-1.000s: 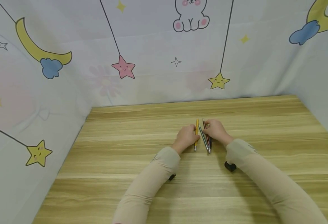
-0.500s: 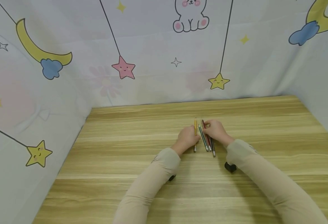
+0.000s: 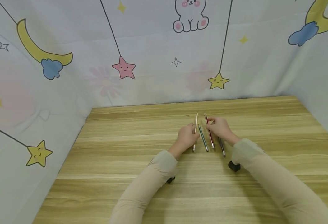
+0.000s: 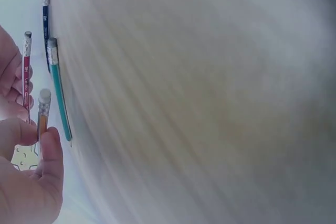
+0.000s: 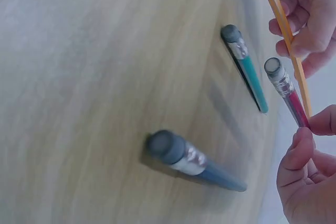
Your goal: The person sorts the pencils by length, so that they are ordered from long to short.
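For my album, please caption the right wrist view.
Left hand holds yellow pencil, right hand red pencil; green pencil and dark blue pencil lie on table.

The right hand (image 3: pixel 221 128) sits farther right than a second ago, and so does the red pencil (image 3: pixel 210 136) it pinches, whose eraser end, once bunched with the others, now stands apart from the teal pencil (image 3: pixel 203 138). The dark pencil (image 3: pixel 222 147) has moved right too, out of the bunch, its eraser end lower in the head view. The yellow pencil (image 3: pixel 196 123) in the left hand (image 3: pixel 185 136) now reaches higher there, leaning more to the right than half a second ago.
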{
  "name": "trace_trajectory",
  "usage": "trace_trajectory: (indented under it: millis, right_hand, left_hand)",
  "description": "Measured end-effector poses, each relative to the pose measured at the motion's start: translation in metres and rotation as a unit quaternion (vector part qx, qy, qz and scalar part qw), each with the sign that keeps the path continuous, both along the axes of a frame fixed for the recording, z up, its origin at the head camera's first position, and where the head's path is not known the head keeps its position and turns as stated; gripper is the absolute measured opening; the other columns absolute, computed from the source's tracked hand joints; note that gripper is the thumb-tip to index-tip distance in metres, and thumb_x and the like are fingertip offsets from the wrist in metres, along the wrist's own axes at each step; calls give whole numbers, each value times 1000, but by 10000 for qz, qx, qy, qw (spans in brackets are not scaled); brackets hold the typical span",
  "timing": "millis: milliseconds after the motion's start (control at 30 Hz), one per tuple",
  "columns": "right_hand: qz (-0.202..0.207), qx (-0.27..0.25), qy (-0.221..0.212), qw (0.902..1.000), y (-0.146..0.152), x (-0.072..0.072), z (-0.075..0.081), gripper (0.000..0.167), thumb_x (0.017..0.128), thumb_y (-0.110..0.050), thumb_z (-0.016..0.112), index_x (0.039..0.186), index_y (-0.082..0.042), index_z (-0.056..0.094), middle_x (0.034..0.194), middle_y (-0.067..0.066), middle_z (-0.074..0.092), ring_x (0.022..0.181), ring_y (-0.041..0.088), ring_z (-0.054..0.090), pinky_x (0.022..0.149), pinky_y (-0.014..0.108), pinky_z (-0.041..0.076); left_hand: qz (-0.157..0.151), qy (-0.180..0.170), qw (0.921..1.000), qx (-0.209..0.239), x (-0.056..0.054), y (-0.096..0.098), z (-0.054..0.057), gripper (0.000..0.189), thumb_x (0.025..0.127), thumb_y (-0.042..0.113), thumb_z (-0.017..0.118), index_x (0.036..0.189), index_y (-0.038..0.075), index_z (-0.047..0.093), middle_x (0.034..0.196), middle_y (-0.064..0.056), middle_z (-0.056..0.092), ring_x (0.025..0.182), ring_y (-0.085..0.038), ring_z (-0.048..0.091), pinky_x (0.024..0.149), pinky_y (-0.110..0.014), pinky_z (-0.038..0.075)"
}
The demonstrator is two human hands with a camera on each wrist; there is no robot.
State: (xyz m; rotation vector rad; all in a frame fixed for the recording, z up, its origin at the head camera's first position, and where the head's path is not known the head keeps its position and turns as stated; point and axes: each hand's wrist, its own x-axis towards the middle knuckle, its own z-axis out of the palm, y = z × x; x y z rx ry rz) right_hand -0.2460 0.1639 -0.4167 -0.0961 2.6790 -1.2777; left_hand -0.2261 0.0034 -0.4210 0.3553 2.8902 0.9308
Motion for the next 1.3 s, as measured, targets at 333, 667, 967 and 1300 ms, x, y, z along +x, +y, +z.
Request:
trace_trajectory:
  millis: [333, 667, 967, 1300]
  right_hand:
    - [77, -343, 50, 9994, 10, 9, 10, 43, 82, -5, 53, 122, 6, 45, 73, 13, 60, 52, 14, 52, 49, 29, 47]
    - [225, -511, -147, 9983, 25, 18, 15, 42, 85, -8, 51, 125, 3, 42, 92, 27, 59, 54, 9, 55, 56, 30, 51]
    - [290, -604, -113, 9977, 43, 31, 25, 41, 85, -4, 51, 123, 6, 42, 78, 18, 59, 54, 8, 54, 54, 33, 51]
    - [309, -558, 8, 9980, 70, 46, 27, 41, 85, -4, 50, 123, 7, 41, 79, 16, 58, 54, 6, 51, 51, 28, 48]
  left_hand:
    - [86, -439, 9918, 1194, 6, 2, -1, 38, 78, 6, 58, 115, 2, 51, 82, -6, 64, 62, -9, 59, 54, -15, 45]
    - [-40, -1397, 9576, 2518, 19, 17, 7, 34, 79, 2, 60, 111, 1, 47, 74, -5, 58, 55, -15, 60, 55, -29, 52]
    - [-193, -1927, 9308, 3099, 38, 40, 12, 26, 81, 0, 55, 106, 0, 47, 79, -14, 63, 56, -18, 60, 58, -35, 53]
    - [-289, -2235, 9155, 3332, 58, 66, 6, 11, 82, 3, 54, 91, 5, 47, 63, -5, 57, 53, -19, 60, 53, -32, 52]
